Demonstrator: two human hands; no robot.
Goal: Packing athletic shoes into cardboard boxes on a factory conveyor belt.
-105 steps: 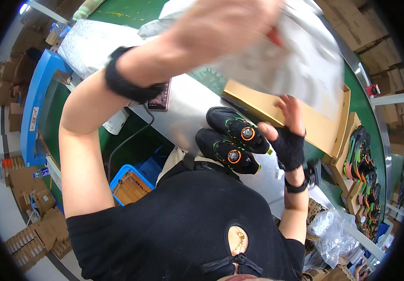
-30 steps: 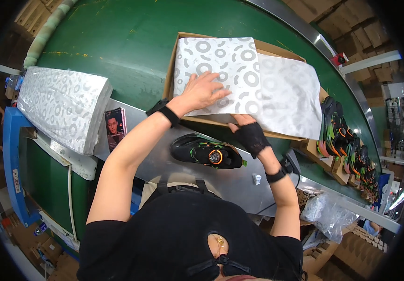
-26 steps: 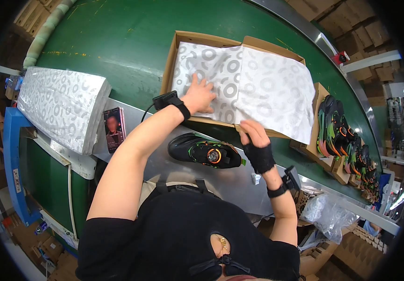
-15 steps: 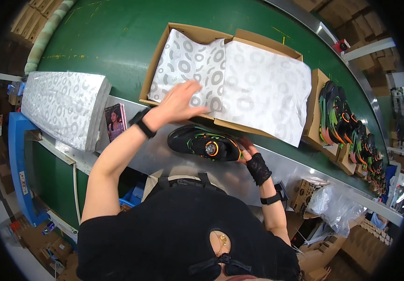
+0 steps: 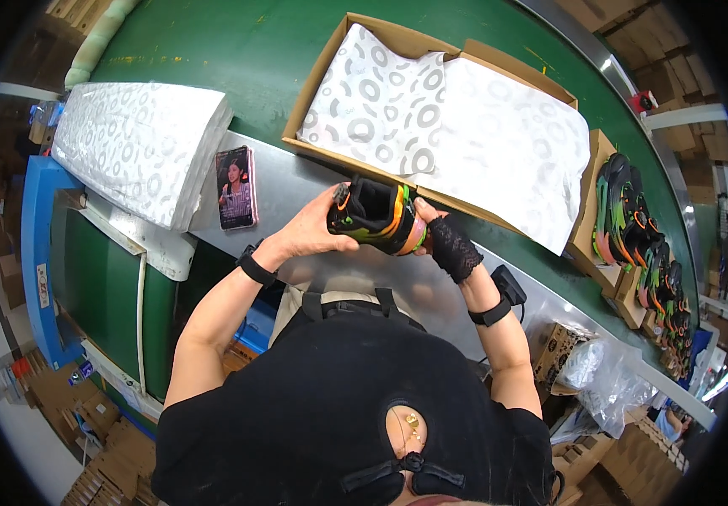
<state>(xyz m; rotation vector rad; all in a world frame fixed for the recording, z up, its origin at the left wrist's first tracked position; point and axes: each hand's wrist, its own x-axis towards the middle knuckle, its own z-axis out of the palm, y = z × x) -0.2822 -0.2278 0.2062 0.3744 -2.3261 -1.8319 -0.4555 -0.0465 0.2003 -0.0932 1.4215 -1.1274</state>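
Above the steel bench point(image 5: 296, 181), both hands close around a black shoe point(image 5: 376, 218) with orange and green trim, its opening tilted upward: the left hand point(image 5: 317, 229) grips the heel side, the right hand point(image 5: 448, 246), in a black lace glove, cups the toe side. Just beyond lies an open cardboard box point(image 5: 330, 72) lined with ring-patterned white tissue paper point(image 5: 456, 126); a matching paper stack point(image 5: 140, 148) and a phone point(image 5: 236, 186) sit left.

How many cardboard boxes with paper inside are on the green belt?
1: the open cardboard box lined with patterned tissue paper, straight ahead of both hands. The paper hides its inside, and boxes farther right hold shoes.
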